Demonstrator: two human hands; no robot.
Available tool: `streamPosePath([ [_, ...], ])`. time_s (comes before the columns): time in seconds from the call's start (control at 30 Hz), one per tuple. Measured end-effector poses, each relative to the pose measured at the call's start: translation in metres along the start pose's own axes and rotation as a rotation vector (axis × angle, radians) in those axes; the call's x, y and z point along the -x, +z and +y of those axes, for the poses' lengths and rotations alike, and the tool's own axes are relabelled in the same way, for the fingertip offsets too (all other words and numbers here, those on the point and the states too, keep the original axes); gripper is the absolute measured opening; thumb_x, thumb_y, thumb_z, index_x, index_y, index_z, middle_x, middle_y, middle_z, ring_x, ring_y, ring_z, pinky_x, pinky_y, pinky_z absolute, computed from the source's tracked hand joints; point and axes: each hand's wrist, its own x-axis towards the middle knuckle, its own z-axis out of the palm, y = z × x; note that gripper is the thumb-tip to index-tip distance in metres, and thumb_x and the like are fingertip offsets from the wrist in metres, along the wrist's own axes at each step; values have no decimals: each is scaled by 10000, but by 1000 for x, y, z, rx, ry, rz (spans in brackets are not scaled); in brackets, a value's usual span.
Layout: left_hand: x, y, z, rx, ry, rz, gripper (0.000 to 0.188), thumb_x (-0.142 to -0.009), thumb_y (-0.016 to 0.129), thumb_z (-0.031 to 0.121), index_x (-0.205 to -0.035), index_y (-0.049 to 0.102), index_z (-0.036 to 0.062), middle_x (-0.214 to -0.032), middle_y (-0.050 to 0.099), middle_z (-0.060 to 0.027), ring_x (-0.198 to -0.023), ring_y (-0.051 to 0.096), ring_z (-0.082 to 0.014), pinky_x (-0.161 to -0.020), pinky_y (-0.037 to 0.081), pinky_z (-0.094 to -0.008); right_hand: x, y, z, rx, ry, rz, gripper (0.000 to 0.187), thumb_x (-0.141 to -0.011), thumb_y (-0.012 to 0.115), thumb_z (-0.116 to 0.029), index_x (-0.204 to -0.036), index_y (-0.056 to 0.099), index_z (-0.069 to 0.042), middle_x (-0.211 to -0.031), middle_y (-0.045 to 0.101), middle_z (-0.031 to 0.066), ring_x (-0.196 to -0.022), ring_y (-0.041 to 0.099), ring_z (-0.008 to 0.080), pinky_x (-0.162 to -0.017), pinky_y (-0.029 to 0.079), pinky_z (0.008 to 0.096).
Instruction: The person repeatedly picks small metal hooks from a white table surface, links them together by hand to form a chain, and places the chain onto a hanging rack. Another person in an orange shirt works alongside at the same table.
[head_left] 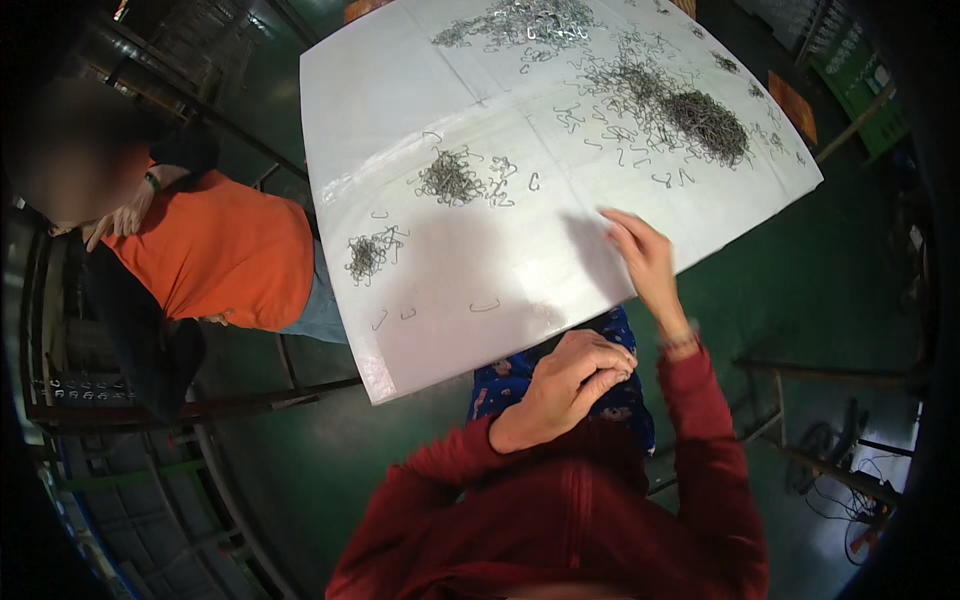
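My left hand is closed in front of my body, just off the near edge of the white table. Its fingers curl inward, and what they hold, if anything, is hidden. Above the table's near right part, my right hand stretches forward with its fingers extended and nothing visible in them. Bent metal wire hooks lie ahead of it: a large dark heap at the right, a smaller pile left of centre, and a little pile near the left edge. A single wire hook lies near the front.
Another shiny heap of hooks lies at the table's far side. At the left, a person in an orange top stands beside the table. A metal rack is at lower left, a green crate at far right, and loose cables at lower right.
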Motion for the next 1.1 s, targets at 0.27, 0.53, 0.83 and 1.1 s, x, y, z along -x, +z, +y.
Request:
streamPosePath([
  [0.27, -2, 7, -2, 4, -48, -64, 95, -865, 638, 22, -955, 622, 46, -927, 663, -67, -890, 629, -221, -862, 446, -358, -150, 90, 84, 657, -417, -461, 215, -845, 555, -24, -1021, 677, -36, -945, 623, 169, -965, 565, 354, -843, 482, 419],
  [0.53, 7, 2, -9, 25, -99, -38, 85, -890, 611, 52, -975, 616, 64, -936, 654, -56, -898, 606, -232, -841, 449, -353, -117, 67, 73, 561, -318, -422, 78, -848, 529, 9, -918, 563, 16, -927, 633, 179, -873, 598, 370, -755, 490, 418],
  [0.83, 11, 17, -20, 164, -139, 79, 76, -870, 656, 56, -943, 647, 38, -944, 660, -55, -879, 626, -201, -773, 496, -315, 12, -56, -96, 31, -23, -336, 146, -909, 581, -22, -1030, 622, 49, -797, 580, 51, -680, 517, 99, -604, 442, 226],
  [1.1, -5, 14, -17, 158, -60, 174, 125, -873, 667, 102, -941, 641, -1, -897, 683, -103, -833, 672, -224, -728, 522, -321, 69, -60, -146, 104, -170, -341, 95, -780, 680, 115, -805, 602, 65, -781, 645, 130, -630, 603, 162, -568, 491, 250],
])
